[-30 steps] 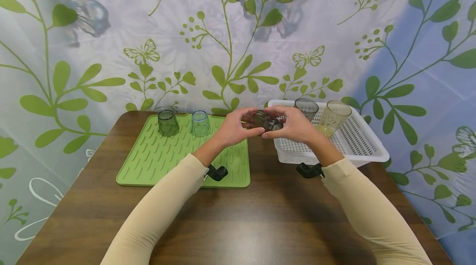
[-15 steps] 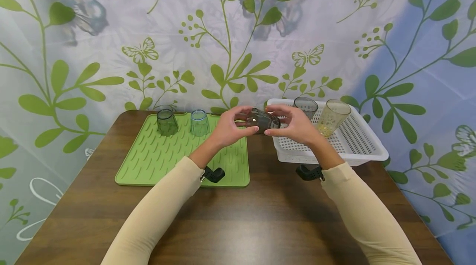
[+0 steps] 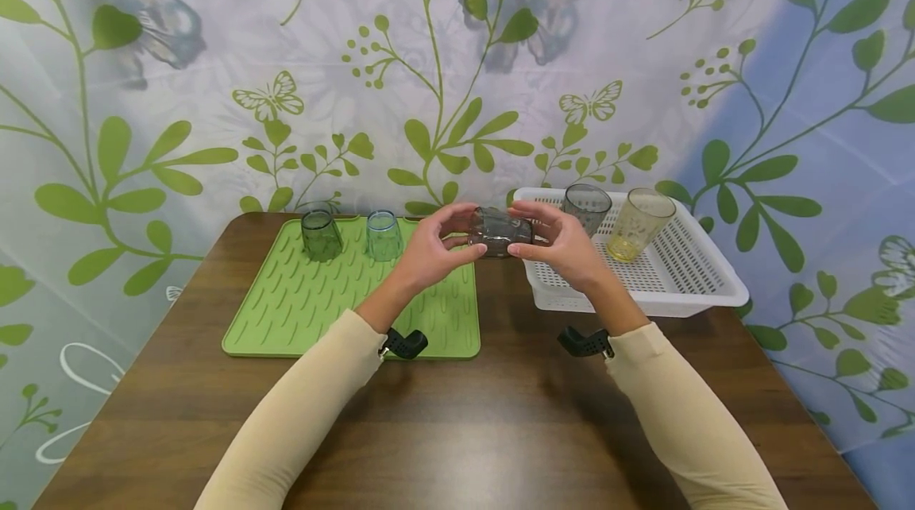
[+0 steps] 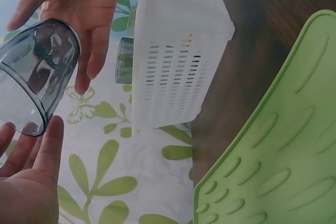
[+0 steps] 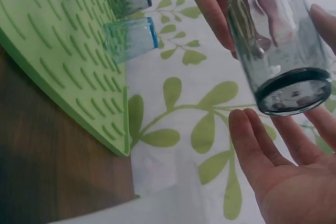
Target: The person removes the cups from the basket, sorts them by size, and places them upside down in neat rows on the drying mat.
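Above the table (image 3: 472, 423), left hand (image 3: 434, 249) and right hand (image 3: 563, 246) clasp a sideways smoky tumbler (image 3: 500, 232) in bent fingers, apparently for turning, the next move needing steadiness.

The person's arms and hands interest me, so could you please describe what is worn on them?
The left sleeve and right sleeve are long, plain and beige. Each wrist has a black, curved piece with small holes. No gloves show on the left hand or right hand.
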Demonstrator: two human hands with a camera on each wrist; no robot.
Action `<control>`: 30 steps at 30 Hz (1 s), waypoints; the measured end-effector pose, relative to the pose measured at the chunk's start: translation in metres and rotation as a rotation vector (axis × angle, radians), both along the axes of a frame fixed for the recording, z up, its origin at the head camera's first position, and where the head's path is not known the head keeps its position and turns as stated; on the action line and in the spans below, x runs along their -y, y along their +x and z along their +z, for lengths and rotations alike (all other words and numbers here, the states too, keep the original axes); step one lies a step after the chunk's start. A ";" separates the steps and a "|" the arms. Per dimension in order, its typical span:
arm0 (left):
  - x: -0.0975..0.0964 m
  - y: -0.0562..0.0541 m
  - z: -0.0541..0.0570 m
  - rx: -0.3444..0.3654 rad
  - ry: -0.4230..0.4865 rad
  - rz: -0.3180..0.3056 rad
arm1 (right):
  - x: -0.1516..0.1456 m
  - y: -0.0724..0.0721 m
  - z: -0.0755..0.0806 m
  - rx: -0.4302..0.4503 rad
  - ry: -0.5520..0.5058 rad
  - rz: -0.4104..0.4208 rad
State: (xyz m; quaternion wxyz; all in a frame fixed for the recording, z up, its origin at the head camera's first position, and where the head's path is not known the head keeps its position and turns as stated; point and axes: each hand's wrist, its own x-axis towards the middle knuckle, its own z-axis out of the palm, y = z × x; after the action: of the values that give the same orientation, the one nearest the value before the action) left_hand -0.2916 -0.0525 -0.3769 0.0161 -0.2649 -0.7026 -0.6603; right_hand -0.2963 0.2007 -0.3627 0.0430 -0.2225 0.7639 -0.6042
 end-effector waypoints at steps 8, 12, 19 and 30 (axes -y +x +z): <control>0.003 0.006 -0.004 -0.001 0.062 -0.021 | 0.003 0.006 -0.006 0.067 -0.084 0.010; 0.006 0.008 -0.007 -0.003 0.074 -0.023 | 0.007 0.011 -0.007 0.103 -0.136 0.033; 0.011 0.011 -0.012 -0.011 0.097 -0.040 | 0.014 0.015 -0.011 0.119 -0.229 0.044; 0.019 0.014 -0.018 -0.002 0.129 -0.078 | 0.025 0.019 -0.019 0.119 -0.315 0.052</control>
State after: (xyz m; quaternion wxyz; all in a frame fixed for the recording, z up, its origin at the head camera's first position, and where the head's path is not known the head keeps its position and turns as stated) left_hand -0.2776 -0.0711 -0.3952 0.0082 -0.2911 -0.6478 -0.7039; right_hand -0.2777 0.1753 -0.3822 0.0683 -0.2100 0.6500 -0.7272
